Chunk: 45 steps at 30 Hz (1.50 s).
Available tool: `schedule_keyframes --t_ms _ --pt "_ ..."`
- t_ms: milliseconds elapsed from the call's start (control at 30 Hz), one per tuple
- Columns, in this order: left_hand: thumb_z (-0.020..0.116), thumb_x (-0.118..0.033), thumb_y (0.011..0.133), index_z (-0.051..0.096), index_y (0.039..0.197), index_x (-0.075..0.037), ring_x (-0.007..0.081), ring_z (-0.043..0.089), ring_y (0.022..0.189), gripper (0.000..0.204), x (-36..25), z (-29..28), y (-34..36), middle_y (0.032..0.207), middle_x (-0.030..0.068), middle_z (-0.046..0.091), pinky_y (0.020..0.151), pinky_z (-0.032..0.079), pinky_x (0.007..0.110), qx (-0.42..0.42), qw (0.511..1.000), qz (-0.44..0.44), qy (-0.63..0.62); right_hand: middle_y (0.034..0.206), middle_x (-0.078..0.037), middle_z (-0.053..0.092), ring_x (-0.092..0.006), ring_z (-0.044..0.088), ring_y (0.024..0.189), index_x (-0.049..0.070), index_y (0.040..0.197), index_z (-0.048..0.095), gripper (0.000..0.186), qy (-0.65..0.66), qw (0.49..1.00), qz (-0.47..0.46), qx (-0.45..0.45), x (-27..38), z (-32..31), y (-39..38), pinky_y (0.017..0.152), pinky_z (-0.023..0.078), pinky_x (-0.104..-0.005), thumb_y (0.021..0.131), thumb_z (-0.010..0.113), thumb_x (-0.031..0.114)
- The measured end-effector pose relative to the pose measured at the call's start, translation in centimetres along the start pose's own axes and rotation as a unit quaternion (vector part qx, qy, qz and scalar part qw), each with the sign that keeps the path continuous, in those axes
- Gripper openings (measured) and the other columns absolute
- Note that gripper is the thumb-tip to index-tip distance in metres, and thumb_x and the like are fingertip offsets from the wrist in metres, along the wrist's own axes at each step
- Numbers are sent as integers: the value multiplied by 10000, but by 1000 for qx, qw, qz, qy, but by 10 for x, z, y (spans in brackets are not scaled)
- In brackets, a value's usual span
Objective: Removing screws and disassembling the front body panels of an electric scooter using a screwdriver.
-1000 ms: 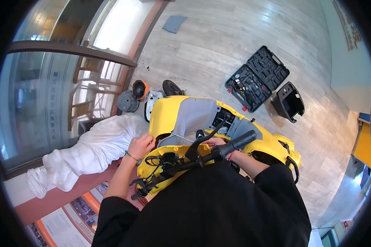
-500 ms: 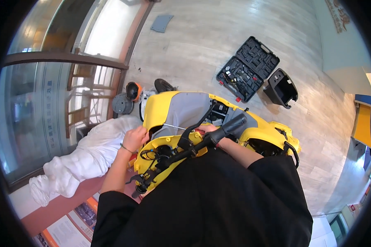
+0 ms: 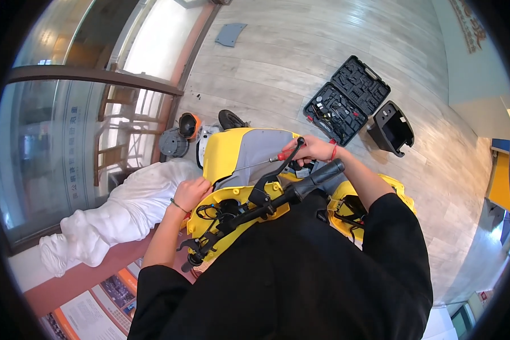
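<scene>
A scooter with yellow and grey body panels (image 3: 218, 153) stands in front of me, its black handlebar (image 3: 283, 195) crossing close to my body. My right hand (image 3: 316, 149) grips a screwdriver (image 3: 283, 155) by its red handle, above the brake lever. The screwdriver's long metal shaft points left, its end close to the seam beside the grey panel (image 3: 260, 148). At the left, the curled fingers of my left hand (image 3: 191, 194) hold the edge of the yellow panel; the fingertips are partly hidden. Wires and black parts show inside the yellow front shell (image 3: 241, 195).
An open black tool case (image 3: 337, 110) lies on the floor beyond, next to a black plastic bin (image 3: 392, 131). A grey panel (image 3: 230, 34) lies farther off. Left are an orange-and-black helmet (image 3: 188, 126), a grey cap (image 3: 173, 143), a white-draped bundle (image 3: 124, 207) and glass doors.
My right hand has risen from under the handlebar and moved away from me and to the right, tilting the screwdriver's handle upward. The left hand stays at the panel edge.
</scene>
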<state>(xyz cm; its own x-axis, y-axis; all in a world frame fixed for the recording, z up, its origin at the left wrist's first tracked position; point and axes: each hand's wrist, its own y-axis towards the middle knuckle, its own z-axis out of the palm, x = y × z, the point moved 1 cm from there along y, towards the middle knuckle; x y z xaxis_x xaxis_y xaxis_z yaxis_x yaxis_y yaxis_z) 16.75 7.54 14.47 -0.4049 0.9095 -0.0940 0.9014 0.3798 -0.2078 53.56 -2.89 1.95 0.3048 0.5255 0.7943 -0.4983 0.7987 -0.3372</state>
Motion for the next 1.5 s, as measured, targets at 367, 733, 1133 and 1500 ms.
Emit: schedule_keyframes --t_ms 367,733,1133,1500 --pt "632 -221 800 529 738 -94 267 589 592 175 -1 2 -5 701 70 541 524 474 380 -33 998 -37 -34 814 -38 675 -53 549 584 31 1020 655 268 -269 958 63 75 119 1 60 519 430 -194 821 661 210" --pt "622 -228 786 527 736 -103 239 592 624 165 8 13 -19 677 52 541 531 472 361 -64 996 -39 -48 809 -126 678 -315 643 791 64 859 650 278 -605 794 -57 35 186 119 87 711 499 -387 726 682 305" --pt "646 -232 770 518 701 -112 199 583 601 189 11 33 -32 651 26 519 510 463 321 -179 980 -43 -72 735 -53 671 -119 618 690 6 836 633 238 -109 961 20 -252 151 136 69 675 477 -263 813 625 243" --pt "638 -243 775 528 715 -135 179 602 600 166 14 40 -41 649 14 531 523 474 310 -249 963 -47 -93 782 -91 669 -148 608 642 33 836 598 141 120 921 52 -368 88 86 86 579 485 -262 828 567 170"
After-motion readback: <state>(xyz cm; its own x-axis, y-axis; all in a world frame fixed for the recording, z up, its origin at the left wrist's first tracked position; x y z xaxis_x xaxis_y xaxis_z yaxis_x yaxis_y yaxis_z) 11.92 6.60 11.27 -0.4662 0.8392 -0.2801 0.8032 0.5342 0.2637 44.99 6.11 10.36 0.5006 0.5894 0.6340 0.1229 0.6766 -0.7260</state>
